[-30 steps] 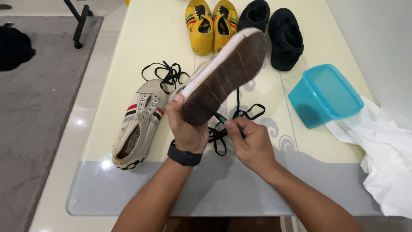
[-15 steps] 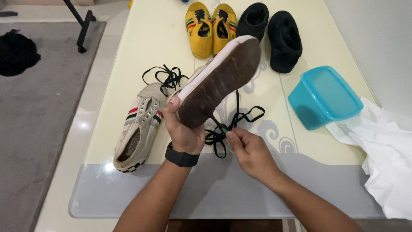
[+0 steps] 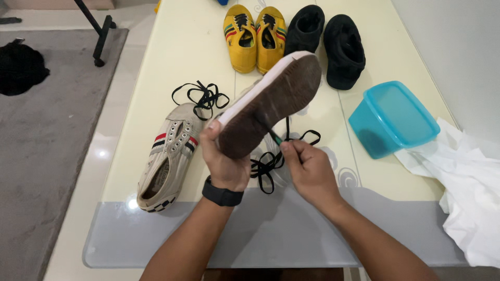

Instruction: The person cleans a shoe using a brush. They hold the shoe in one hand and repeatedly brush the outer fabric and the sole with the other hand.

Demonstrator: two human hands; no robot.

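Head view: compared with a second ago, the upturned shoe (image 3: 271, 106) has hardly moved; its brown sole faces the camera at the same slant, toe up and to the right. What has shifted is the right hand (image 3: 308, 169), which has crept up from the laces (image 3: 271, 161) on the table to the lower edge of the sole. Judged from this, the work has gone from gathering the lace to working at the shoe itself, close under the sole's rim.

Left hand (image 3: 226, 158): closed round the heel end of the shoe, thumb on the sole's white edge, fingers wrapped behind and out of sight. It carries the shoe clear of the table. A black watch sits on the wrist.

Right hand: fingers pinched together on something thin and dark with a greenish tip, just touching the sole's lower edge. Whether that is a lace end or a small tool I cannot tell.

Around them:
- Second white shoe (image 3: 169, 151), lying left of the left hand, unlaced.
- Another black lace (image 3: 203, 96), loose, above that shoe.
- Yellow pair (image 3: 255, 36) and black pair (image 3: 325, 41), at the far end of the table (image 3: 156, 62).
- Blue tub (image 3: 393, 119), upside down to the right, beside white cloth (image 3: 463, 192).
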